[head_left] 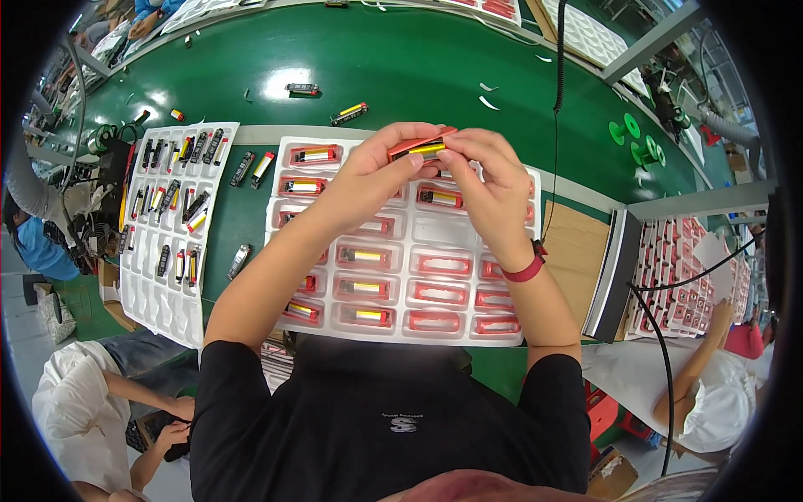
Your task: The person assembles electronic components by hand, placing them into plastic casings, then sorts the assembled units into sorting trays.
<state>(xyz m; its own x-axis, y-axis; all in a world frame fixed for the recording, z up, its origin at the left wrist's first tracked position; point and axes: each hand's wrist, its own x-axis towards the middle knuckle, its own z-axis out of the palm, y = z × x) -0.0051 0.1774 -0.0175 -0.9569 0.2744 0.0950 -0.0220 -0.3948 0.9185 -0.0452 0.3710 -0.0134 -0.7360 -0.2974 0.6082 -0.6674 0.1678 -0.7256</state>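
Note:
Above the far part of a white moulded tray, both my hands are closed around a red plastic casing with a yellow and silver battery cell in it. My left hand grips the left end between thumb and fingers. My right hand pinches the right end, thumb and fingertips against the cell. The fingers partly cover the piece, so I cannot tell how far the cell sits inside. In the tray, some compartments hold red casings with cells, others red casings without a visible cell.
At left lies another white tray with loose black modules and cells. More cells lie between the trays and on the green table. Green spools and brown cardboard are at right. A coiled cable hangs down. People sit on both sides.

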